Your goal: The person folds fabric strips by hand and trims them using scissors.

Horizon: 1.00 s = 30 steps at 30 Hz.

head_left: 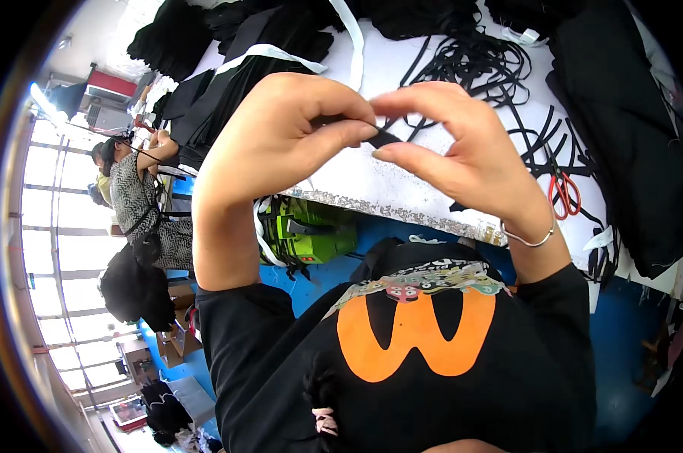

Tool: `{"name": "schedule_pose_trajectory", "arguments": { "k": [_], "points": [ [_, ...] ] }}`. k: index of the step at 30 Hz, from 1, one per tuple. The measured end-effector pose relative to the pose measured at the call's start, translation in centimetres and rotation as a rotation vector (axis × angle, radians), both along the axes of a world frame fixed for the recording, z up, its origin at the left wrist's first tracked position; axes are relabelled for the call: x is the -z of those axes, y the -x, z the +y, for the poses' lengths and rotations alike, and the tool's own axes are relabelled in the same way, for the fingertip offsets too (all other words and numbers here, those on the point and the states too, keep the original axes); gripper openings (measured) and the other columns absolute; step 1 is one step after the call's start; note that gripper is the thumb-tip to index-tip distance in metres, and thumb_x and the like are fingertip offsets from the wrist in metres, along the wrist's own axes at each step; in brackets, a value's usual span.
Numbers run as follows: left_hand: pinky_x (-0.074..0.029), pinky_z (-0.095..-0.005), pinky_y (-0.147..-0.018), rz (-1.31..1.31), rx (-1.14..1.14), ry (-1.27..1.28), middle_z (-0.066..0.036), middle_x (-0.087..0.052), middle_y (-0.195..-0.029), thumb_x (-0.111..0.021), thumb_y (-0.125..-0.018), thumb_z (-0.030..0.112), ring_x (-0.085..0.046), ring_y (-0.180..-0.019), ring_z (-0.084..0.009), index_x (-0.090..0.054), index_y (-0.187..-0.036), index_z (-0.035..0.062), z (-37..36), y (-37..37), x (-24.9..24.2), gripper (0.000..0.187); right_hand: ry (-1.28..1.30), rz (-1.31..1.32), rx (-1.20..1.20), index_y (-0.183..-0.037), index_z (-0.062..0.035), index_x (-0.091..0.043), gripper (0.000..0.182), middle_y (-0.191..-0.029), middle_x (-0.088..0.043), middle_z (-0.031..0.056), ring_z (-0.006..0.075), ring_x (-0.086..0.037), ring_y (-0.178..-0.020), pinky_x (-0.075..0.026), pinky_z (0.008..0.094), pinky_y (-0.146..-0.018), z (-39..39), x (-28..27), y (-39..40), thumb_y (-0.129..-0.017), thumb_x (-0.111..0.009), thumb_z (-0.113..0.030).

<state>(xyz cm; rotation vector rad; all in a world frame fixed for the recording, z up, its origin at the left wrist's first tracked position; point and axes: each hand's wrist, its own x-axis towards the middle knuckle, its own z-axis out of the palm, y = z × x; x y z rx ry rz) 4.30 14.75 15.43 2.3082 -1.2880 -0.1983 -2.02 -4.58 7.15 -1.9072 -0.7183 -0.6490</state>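
My left hand [281, 140] is raised over the table edge, its thumb and forefinger pinching a narrow black fabric strip [387, 138]. A short piece of the strip sticks out past those fingertips toward the right. Facing it, my right hand [470, 147] has its thumb and forefinger curved apart around that end. The right thumb tip lies close below the strip; whether it touches cannot be made out. Part of the strip is hidden inside my left hand. Behind the right hand, a tangled heap of black cords [470, 72] lies on the white table [341, 177].
Red-handled scissors [564, 194] lie right of my right wrist. Black fabric stacks [224, 106] and white tape [270, 53] are at the left, dark cloth [621, 128] at the right. A green box [319, 234] stands below the table edge. Another person [141, 185] sits at far left.
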Motion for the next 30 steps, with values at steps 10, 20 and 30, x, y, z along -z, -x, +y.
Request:
{"name": "schedule_pose_trajectory", "arguments": {
  "k": [10, 20, 30],
  "points": [
    [-0.044, -0.0198, -0.057, 0.060, 0.065, 0.283, -0.006, -0.063, -0.075, -0.069, -0.078, 0.002, -0.057, -0.065, -0.0076, -0.065, -0.091, -0.0046, 1.5, 1.0, 0.1, 0.015, 0.005, -0.155, 0.232, -0.083, 0.0002, -0.066, 0.007, -0.071, -0.065, 0.0108, 0.0265, -0.062, -0.067, -0.048, 0.0350, -0.078, 2.2, -1.2, 1.0, -0.076, -0.066, -0.002],
    [-0.038, -0.0183, -0.056, 0.134, 0.024, 0.527, -0.002, -0.061, -0.076, -0.071, -0.075, -0.001, -0.051, -0.066, -0.0043, -0.065, -0.084, -0.0014, 2.3, 1.4, 2.3, 0.011, -0.249, 0.205, 0.187, -0.085, 0.0052, -0.066, 0.008, -0.072, -0.066, 0.0092, 0.0155, -0.064, -0.068, -0.049, 0.0253, -0.063, 3.1, -1.7, 3.9, -0.079, -0.062, 0.003],
    [-0.035, -0.0244, -0.053, -0.136, 0.251, 0.509, -0.003, -0.053, -0.067, -0.076, -0.063, -0.002, -0.050, -0.061, -0.0125, -0.066, -0.078, 0.0001, 2.4, -0.4, 2.4, 0.018, -0.365, 0.470, 0.105, -0.089, 0.0054, -0.065, 0.010, -0.071, -0.065, 0.0072, 0.0097, -0.061, -0.064, -0.045, 0.0219, -0.058, 3.9, -0.9, 4.0, -0.083, -0.061, -0.001]
  ]
}}
